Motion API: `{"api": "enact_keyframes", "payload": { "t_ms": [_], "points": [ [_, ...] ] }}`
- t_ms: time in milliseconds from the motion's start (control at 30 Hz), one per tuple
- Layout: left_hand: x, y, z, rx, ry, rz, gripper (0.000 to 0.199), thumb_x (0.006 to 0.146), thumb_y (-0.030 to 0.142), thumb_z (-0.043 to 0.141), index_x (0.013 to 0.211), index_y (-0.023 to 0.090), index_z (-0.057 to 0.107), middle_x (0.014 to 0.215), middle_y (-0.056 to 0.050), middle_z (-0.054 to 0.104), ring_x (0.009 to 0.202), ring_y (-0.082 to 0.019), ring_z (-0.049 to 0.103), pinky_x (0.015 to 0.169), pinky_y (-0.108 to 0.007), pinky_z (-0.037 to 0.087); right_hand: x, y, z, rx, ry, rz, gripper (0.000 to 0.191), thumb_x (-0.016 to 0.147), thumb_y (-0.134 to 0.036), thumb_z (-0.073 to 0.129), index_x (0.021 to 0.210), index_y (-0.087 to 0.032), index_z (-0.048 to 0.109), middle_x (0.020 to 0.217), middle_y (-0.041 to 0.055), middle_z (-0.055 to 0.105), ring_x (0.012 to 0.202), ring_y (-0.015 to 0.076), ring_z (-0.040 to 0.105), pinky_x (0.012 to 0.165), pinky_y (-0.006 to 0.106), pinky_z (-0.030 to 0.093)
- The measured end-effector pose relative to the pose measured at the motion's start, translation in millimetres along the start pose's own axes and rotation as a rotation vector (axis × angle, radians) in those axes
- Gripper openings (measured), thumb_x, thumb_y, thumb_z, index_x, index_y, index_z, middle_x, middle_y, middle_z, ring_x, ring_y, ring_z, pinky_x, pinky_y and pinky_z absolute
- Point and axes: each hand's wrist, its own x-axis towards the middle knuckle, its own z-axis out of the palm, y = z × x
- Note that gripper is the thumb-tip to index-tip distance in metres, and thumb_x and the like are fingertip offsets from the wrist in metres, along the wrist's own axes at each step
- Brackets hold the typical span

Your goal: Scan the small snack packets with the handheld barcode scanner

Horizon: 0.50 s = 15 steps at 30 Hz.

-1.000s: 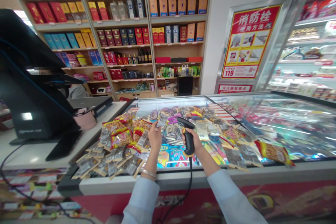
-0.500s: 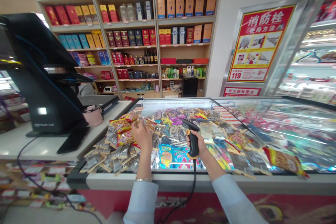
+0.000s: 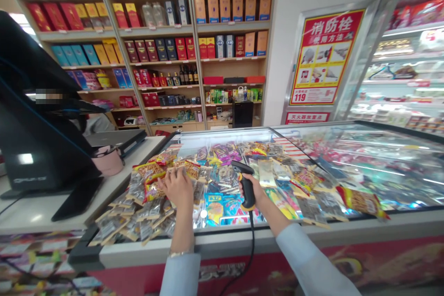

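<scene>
Shop interior, looking down from head height. Far wall: wooden shelving (image 3: 149, 55) stocked with boxed liquor and bottles. To its right, a red and yellow fire-hydrant poster (image 3: 326, 58), then a lit refrigerated case (image 3: 398, 74). Left: a white counter (image 3: 34, 212) carrying a black checkout terminal (image 3: 31, 148) and a pink pouch (image 3: 109, 162).

Directly ahead, a glass-topped chest freezer (image 3: 263, 240). Snack packets (image 3: 145, 189) lie overlapping across its lid, with some strips hanging over the front rim. A red-orange packet (image 3: 362, 203) lies apart at right.

The left hand (image 3: 178, 189), bracelet at the wrist, is over the orange-yellow packets, fingers curled down and bunched. Whether it pinches a packet cannot be told. The right hand (image 3: 253, 189) is wrapped around the grip of a black barcode scanner (image 3: 247, 185), nose raised over the packets. Its cable (image 3: 252, 245) drops over the rim.

Risks: slick packets could slide off the overhanging edge if brushed. The cable could snag the strips. A slipped scanner could strike the glass.
</scene>
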Motion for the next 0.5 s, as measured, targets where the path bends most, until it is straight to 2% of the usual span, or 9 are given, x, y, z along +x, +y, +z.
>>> {"api": "enact_keyframes", "payload": {
  "t_ms": [200,300,400,500],
  "points": [
    [0,7,-3.3,-0.057,-0.022,0.044,0.033,0.084,0.020,0.045,0.110,0.017,0.066,0.128,-0.014,0.059,0.131,-0.030,0.040,0.112,-0.057,0.015,0,0,3,0.016,0.042,0.043,0.025,0.072,-0.039,0.062,0.064,-0.015,0.058,0.048,-0.0005,0.056,0.038,0.0091,0.049,0.037,0.020,0.039],
    [2,16,-4.9,-0.095,-0.031,0.115,0.033,0.083,0.021,0.047,0.110,0.015,0.065,0.129,-0.016,0.058,0.132,-0.031,0.039,0.112,-0.057,0.015,-5,-5,7,0.024,0.059,0.032,0.026,0.073,-0.039,0.062,0.063,-0.016,0.057,0.047,-0.0012,0.055,0.037,0.0085,0.048,0.038,0.019,0.039],
    [3,30,-7.5,-0.123,-0.021,0.208,0.032,0.083,0.022,0.047,0.107,0.014,0.066,0.127,-0.016,0.059,0.132,-0.031,0.039,0.114,-0.055,0.016,-18,-17,6,0.031,0.074,-0.036,0.026,0.075,-0.039,0.059,0.064,-0.015,0.057,0.047,-0.0010,0.055,0.037,0.0086,0.048,0.039,0.020,0.039],
    [-3,54,-11.0,-0.141,-0.028,0.278,0.030,0.083,0.023,0.046,0.103,0.014,0.067,0.123,-0.015,0.061,0.128,-0.030,0.044,0.114,-0.052,0.018,-37,-40,-4,0.038,0.078,-0.102,0.024,0.075,-0.037,0.058,0.067,-0.015,0.058,0.049,-0.0012,0.055,0.039,0.0089,0.049,0.040,0.020,0.039]
  ]
}}
